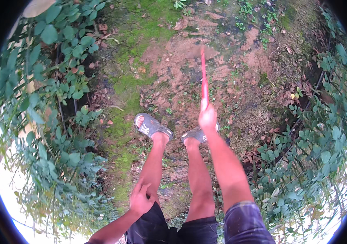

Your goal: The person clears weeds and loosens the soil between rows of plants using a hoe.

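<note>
My right hand (208,117) is closed around the near end of a long red handle (204,79) that points away from me. At the handle's far end a brownish, blurred tool head (202,52) lies over or just above the bare reddish soil (173,55); whether it touches the ground I cannot tell. Nothing is held by my left hand (143,198), which rests at my left knee with its fingers apart. Small green weeds (168,110) and dry leaves are scattered over the ground between my feet and the tool head.
My feet wear grey slide sandals (153,126) on the soil. Green moss (124,113) runs along the left of the path. Leafy bushes (78,42) border the left side, and more leafy shrubs (307,134) with thin stems border the right. Small weeds (265,24) grow farther ahead.
</note>
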`<state>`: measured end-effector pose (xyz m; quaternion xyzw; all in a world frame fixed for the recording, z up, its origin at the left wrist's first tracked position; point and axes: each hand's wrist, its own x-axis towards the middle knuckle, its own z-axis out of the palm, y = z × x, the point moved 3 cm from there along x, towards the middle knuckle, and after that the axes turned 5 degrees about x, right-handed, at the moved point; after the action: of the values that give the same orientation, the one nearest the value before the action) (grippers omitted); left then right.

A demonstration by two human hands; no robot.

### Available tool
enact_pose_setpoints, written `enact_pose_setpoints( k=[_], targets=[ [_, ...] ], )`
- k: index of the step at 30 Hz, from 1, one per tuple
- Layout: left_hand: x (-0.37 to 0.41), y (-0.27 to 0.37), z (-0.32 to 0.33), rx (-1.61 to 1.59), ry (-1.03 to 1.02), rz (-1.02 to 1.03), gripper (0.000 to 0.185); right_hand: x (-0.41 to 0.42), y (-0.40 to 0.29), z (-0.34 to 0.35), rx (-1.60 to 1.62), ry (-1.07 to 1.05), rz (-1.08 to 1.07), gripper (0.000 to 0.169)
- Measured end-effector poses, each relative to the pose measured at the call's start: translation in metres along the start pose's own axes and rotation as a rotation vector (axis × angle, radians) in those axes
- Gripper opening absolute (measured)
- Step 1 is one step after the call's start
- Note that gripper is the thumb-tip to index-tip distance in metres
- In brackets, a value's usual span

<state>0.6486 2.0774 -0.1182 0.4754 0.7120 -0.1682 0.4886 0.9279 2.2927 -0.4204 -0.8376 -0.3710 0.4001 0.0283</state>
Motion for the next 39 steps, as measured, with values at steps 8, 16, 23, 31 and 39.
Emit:
enact_pose_setpoints(
  k=[8,16,23,31,39],
  targets=[
    [0.008,-0.020,-0.017,-0.006,0.004,0.055,0.048,-0.034,-0.028,0.072,0.222,-0.093,0.371,0.076],
    [0.029,-0.025,-0.045,-0.003,0.038,0.090,0.050,-0.005,-0.017,0.054,0.567,0.172,0.510,0.067],
    [0.055,-0.011,-0.083,0.012,0.013,0.052,0.052,-0.082,-0.097,0.127,0.734,-0.304,0.873,0.076],
    [0.112,0.012,-0.132,-0.075,0.084,-0.051,0.055,0.175,-0.218,-0.056,0.523,-0.016,0.256,0.081],
    [0.148,0.096,-0.121,-0.038,0.035,-0.270,0.058,0.351,-0.313,-0.080,0.196,0.151,-0.123,0.067]
  ],
)
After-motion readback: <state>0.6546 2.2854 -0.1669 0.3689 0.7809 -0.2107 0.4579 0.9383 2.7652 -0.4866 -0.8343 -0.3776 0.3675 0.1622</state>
